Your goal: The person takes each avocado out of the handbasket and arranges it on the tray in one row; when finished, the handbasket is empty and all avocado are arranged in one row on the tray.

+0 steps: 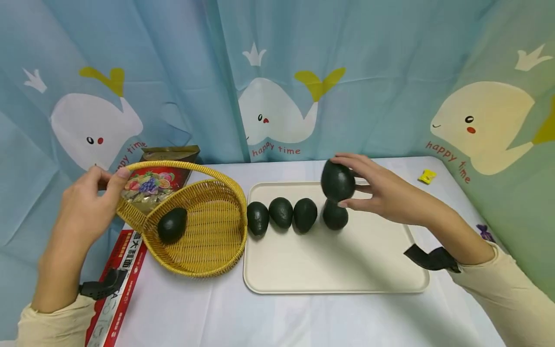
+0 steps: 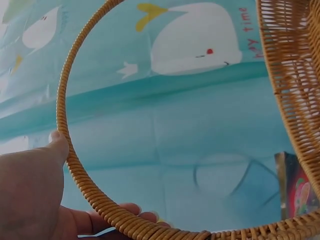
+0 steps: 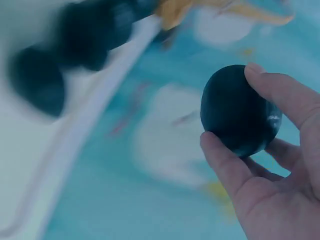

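Note:
At the left, my left hand [image 1: 88, 202] grips the handle of a yellow wicker basket [image 1: 217, 221], which tilts so its inside shows. One dark green avocado [image 1: 172, 225] lies in that basket. My right hand [image 1: 373, 188] holds another avocado [image 1: 337, 180] above a cream tray [image 1: 303, 270], pinched between thumb and fingers; the right wrist view shows this held avocado [image 3: 240, 110] close up. On the tray several more avocados [image 1: 281, 212] sit in a row along its left and middle part. The rearmost right one [image 1: 335, 215] is partly hidden behind the held avocado.
Behind the basket stands a fruit-printed bag [image 1: 151, 183]. A red and white box [image 1: 117, 294] lies under the left forearm. A yellow wrapped candy [image 1: 427, 176] and a purple one [image 1: 485, 233] lie at the right. A whale-print curtain [image 1: 368, 48] hangs behind the table.

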{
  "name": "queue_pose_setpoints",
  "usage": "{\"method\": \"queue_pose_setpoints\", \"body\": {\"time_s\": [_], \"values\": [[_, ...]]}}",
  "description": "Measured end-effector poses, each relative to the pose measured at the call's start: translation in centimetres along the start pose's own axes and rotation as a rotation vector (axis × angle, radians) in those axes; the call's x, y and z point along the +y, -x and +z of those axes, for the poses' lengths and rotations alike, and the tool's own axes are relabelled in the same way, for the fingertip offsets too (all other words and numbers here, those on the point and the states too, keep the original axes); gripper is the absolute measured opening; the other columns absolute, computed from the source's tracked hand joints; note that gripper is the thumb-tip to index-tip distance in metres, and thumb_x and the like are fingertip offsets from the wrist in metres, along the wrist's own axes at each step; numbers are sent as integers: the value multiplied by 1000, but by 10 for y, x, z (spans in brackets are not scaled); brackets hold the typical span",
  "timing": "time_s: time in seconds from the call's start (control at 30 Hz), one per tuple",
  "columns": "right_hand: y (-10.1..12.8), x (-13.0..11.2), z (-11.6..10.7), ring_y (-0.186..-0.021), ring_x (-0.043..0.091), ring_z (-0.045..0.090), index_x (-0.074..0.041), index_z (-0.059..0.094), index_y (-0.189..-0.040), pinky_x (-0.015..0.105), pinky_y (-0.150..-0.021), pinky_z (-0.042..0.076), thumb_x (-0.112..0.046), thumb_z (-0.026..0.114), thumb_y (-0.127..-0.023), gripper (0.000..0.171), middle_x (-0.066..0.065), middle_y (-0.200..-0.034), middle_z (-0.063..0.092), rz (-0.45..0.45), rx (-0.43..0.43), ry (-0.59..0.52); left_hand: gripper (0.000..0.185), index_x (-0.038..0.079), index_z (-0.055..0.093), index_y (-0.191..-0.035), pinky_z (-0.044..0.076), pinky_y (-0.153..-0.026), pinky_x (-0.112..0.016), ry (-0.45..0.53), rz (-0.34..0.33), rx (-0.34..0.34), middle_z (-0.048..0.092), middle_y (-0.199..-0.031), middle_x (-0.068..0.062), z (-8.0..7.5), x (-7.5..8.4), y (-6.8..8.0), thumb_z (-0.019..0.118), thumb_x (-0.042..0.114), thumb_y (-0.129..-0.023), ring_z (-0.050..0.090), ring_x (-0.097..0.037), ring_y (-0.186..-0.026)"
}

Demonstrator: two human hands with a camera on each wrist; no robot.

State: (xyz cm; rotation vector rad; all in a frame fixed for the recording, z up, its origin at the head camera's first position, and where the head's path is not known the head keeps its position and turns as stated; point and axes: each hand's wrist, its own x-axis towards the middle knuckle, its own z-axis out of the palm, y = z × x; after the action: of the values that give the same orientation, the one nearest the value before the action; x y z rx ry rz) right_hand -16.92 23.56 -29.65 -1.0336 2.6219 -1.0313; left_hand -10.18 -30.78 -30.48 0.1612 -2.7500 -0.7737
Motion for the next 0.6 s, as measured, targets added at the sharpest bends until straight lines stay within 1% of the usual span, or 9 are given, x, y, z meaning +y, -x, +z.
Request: {"method": "queue_pose_setpoints", "body": {"time_s": [0.13,0.2,0.23,0.33,0.4,0.53,0.6], "values": [[28,59,1,-142,52,45,-8,36,-161,20,-98,53,-5,80,-94,81,19,-163,31,91,32,-92,54,-2,53,-112,36,-71,-47,0,3,5,59,-111,-25,0,0,0,41,51,-112,50,-41,-97],[39,86,5,-139,55,45,-4,35,-160,12,-95,50,-1,79,-93,80,24,-162,31,120,36,-124,54,-1,53,-112,37,-71,-48,-2,1,9,58,-110,-25,1,1,0,41,52,-112,50,-41,-97],[44,97,9,-138,55,45,-1,35,-159,10,-95,48,1,78,-93,79,26,-162,30,128,34,-136,55,-1,53,-113,37,-71,-48,-3,0,10,58,-111,-25,1,1,0,41,52,-112,50,-41,-98],[52,125,20,-136,49,47,2,35,-158,12,-95,47,-1,78,-93,78,27,-160,32,151,3,-152,55,-2,53,-114,37,-71,-48,-5,-3,16,59,-113,-26,1,1,0,41,52,-112,50,-42,-100],[54,136,28,-136,47,47,2,35,-158,16,-97,49,-3,78,-94,77,26,-159,35,169,-25,-164,54,-2,53,-112,37,-71,-48,-1,0,17,59,-113,-26,1,0,1,41,50,-112,50,-43,-99],[54,144,38,-139,50,43,3,32,-159,30,-104,50,-5,78,-95,79,29,-159,34,183,-67,-219,53,-2,53,-111,36,-71,-47,-2,9,8,59,-113,-27,1,0,1,40,49,-113,51,-45,-100],[53,145,41,-140,50,43,3,31,-160,33,-106,48,-5,78,-95,80,30,-161,31,183,-79,-245,52,-2,52,-110,36,-71,-48,0,13,3,59,-113,-26,1,-1,1,40,49,-113,51,-45,-100]]}}
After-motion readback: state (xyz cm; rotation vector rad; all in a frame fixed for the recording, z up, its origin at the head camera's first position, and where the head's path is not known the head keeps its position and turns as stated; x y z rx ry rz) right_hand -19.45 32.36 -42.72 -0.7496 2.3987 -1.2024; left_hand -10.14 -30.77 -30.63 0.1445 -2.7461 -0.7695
